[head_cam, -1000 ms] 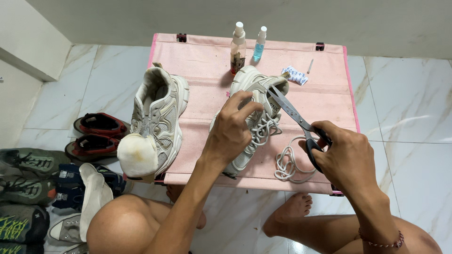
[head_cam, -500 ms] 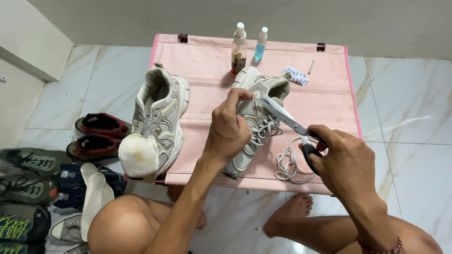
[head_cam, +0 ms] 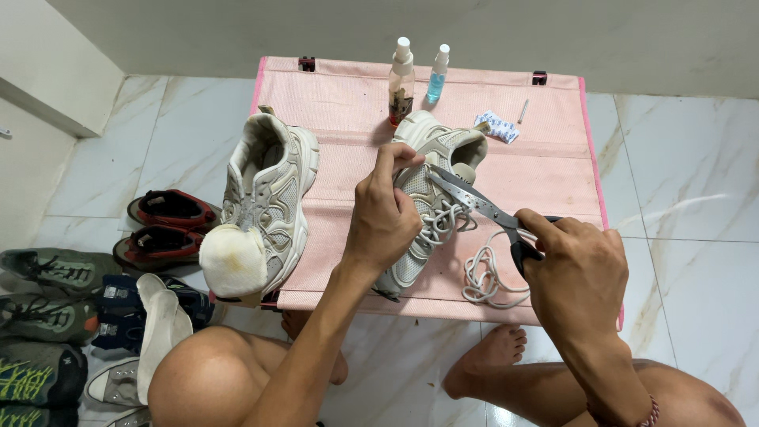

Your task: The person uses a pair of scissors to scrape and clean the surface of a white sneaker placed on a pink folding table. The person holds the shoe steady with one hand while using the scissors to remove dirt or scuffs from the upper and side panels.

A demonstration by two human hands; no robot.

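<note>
Clamped in my right hand [head_cam: 581,273], the scissors [head_cam: 482,207] point their blades at the laces of the white sneaker [head_cam: 431,198], which my left hand [head_cam: 385,215] pinches at the tongue. That shoe lies on a pink folding table [head_cam: 545,170] beside a loose white shoelace [head_cam: 484,278] and its mate [head_cam: 269,198].

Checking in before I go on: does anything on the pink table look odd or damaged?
Yes. The right sneaker has its lace pulled loose, piled beside it. The right hand holds scissors against it; the left hand grips the shoe. The left sneaker has a yellowed toe.
</note>
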